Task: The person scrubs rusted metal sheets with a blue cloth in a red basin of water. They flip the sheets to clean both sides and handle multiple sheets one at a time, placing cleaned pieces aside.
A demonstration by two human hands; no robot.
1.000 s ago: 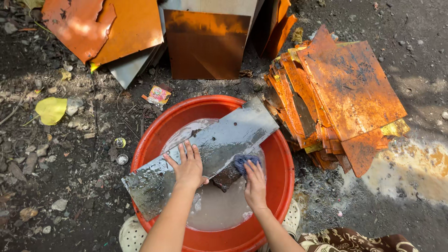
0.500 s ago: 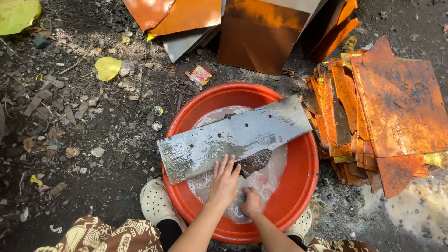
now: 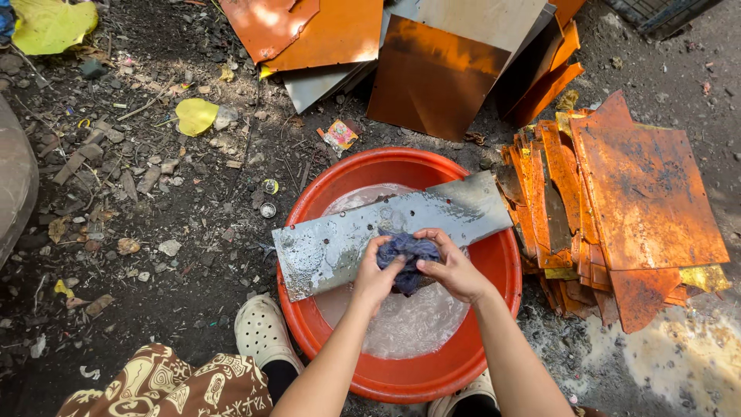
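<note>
Squeezing dark blue rag between left hand and right hand, both clamped on it, above grey sheet spanning red basin rim to rim. Sheet showing wet, partly scrubbed; orange stack at right waiting untouched.

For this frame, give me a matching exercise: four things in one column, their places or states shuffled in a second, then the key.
Things:
1. dark blue wet cloth
2. grey metal sheet
3. round red plastic basin
4. stack of rusty orange metal sheets

Places or states:
A. holds soapy water
B. lies across the basin's rim
C. piled on the ground beside the basin
D. held in both hands

Pairs: 1-D, 2-B, 3-A, 4-C
</note>
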